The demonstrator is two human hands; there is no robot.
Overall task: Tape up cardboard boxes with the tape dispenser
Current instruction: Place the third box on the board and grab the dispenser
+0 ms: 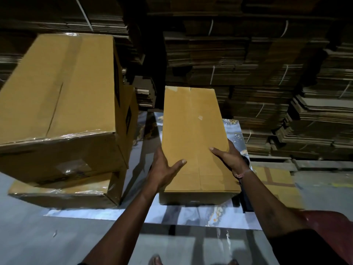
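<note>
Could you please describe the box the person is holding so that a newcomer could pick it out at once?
Right of the big two-box stack stands a narrow cardboard box. The left hand and right hand grip its sides. Unlike its taped, glossy neighbours, it is slim and matte.

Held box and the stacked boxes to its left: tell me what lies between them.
In the head view, only a bare strip of glossy marbled sheet lies between the held box and the stacked boxes. No tape dispenser shows there.
</note>
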